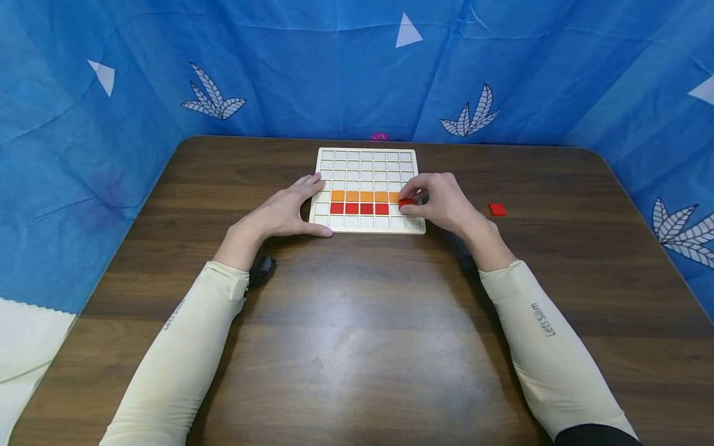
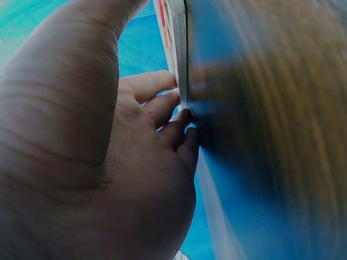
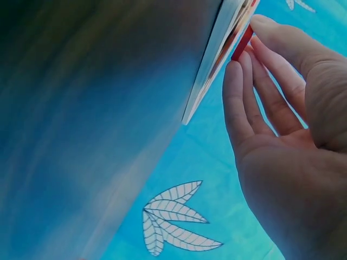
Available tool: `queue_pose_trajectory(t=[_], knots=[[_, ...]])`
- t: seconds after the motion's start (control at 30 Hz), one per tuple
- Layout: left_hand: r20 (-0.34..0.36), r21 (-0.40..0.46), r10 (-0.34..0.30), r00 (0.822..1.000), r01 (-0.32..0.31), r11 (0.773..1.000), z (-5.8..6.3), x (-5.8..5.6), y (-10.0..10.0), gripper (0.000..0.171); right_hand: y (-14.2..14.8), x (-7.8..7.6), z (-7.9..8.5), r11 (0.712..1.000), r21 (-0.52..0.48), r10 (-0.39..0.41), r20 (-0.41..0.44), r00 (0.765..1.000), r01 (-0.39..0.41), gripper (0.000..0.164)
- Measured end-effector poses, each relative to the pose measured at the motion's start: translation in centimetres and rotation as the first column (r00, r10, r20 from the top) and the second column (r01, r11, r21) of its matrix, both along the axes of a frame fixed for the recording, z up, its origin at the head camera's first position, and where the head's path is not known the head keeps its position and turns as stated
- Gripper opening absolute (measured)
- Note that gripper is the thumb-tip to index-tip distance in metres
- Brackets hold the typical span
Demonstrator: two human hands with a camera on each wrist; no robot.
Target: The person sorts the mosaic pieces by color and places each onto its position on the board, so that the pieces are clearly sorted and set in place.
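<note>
A cream gridded board point(image 1: 368, 228) lies on the table, with a row of orange square tiles point(image 1: 366, 196) and, just below it, a row of red square tiles point(image 1: 366, 209) in its cells. My left hand point(image 1: 284, 207) rests at the board's left side, fingers spread along that edge and thumb at the near left corner. In the left wrist view its fingertips point(image 2: 172, 97) meet the board's side. Over the right end of the red row, my right hand point(image 1: 440, 201) pinches a red square tile point(image 3: 242, 44) between thumb and fingertips, tilted close above the board.
One loose red tile point(image 1: 497, 209) lies on the brown wooden table point(image 1: 357, 322), right of the board. A blue patterned cloth point(image 1: 334, 68) hangs behind the table and along its sides. White cloth point(image 1: 28, 353) shows at the lower left.
</note>
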State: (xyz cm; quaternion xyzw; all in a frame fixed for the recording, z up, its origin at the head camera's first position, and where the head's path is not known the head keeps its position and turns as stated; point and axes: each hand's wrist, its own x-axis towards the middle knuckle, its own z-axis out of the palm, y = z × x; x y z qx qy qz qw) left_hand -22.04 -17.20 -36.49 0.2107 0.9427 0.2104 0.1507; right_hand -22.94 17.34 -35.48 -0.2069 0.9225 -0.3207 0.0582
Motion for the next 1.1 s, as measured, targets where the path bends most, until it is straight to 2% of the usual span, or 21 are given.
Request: queue_pose_trajectory(t=[0.33, 0.6, 0.83, 1.1], knots=[[0.000, -0.006, 0.000, 1.000, 0.000, 1.000, 0.0, -0.1, -0.1, 0.119, -0.6, 0.1, 0.0, 0.999, 0.041, 0.028, 0.002, 1.000, -0.028, 0.026], [0.001, -0.004, 0.001, 1.000, -0.001, 1.000, -0.1, 0.0, -0.1, 0.118, -1.2, 0.6, 0.1, 0.998, 0.036, 0.044, 0.008, 0.999, -0.044, 0.030], [-0.001, -0.005, 0.002, 1.000, -0.002, 1.000, -0.1, 0.0, -0.1, 0.117, -1.7, 0.9, 0.1, 0.996, 0.038, 0.084, -0.032, 0.996, -0.083, 0.031], [0.001, -0.003, -0.001, 1.000, 0.001, 1.000, -0.1, -0.1, 0.0, 0.118, -1.6, 0.9, 0.0, 0.996, 0.056, 0.073, -0.058, 0.996, -0.070, 0.027]])
